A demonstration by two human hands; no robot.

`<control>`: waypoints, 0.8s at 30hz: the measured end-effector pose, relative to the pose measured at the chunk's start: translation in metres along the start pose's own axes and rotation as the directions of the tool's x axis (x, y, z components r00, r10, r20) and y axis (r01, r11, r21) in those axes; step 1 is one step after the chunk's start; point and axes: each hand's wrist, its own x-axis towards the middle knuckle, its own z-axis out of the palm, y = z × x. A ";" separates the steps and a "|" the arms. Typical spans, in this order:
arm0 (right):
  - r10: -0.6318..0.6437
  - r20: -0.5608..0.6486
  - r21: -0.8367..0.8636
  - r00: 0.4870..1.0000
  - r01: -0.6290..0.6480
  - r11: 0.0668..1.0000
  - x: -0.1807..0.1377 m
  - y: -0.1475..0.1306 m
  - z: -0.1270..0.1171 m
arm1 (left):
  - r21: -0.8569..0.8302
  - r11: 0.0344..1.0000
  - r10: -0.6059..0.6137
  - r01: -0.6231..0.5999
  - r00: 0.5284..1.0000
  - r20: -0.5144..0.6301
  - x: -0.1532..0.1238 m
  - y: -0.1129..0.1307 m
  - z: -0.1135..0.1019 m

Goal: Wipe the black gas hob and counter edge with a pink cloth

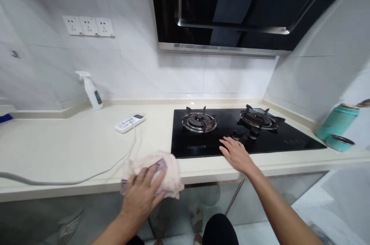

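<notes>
Cloth (172, 173), pale pink with a purple patch, lies bunched at the counter's front edge, low in the view towards 7 o'clock, one side drooping over the edge. The left hand (140, 191) is palm down on top of it, fingers spread apart and fairly straight, laid over the fabric rather than wrapped around it. Towards 3 o'clock from the cloth, the right hand (235, 154) holds nothing; its fingers are extended and slightly spread over the front edge of the black stove (228, 121), with two knobs (253, 134) near the fingertips, between 12 and 2 o'clock. The stove's left burner (200, 120) sits at about 10 o'clock from that hand and the right burner (259, 118) at about 1 o'clock. At 11 o'clock from the cloth, a white gadget (127, 124) with a dark panel lies on the pale counter (72, 144), and a grey cord (72, 183) runs from it to the 9 o'clock edge of the view. A white spray bottle (93, 92) stands at 10 o'clock from the gadget, with wall sockets (89, 26) at 12 o'clock above it. At 3 o'clock from the right burner are a teal jar (337, 122) and, just beside it, a small teal bowl (338, 144). A dark hood (231, 5) hangs at 12 o'clock over the stove.
</notes>
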 end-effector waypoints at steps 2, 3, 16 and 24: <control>0.001 -0.019 0.052 1.000 0.000 0.999 0.001 0.001 -0.002 | -0.042 0.997 0.064 -0.064 0.998 -0.005 0.021 0.044 0.008; 0.011 -0.035 0.093 0.999 -0.008 0.996 0.002 0.002 -0.004 | -0.062 0.993 0.101 -0.100 0.995 0.005 0.033 0.066 0.011; 0.057 -0.342 0.461 0.938 0.115 0.880 -0.077 -0.072 -0.020 | -0.748 0.629 0.426 -0.211 0.898 0.106 0.148 0.152 -0.019; -0.065 -0.290 0.041 0.955 0.080 0.996 -0.055 -0.122 0.006 | -0.802 0.594 0.093 0.061 0.985 0.144 0.177 0.022 -0.003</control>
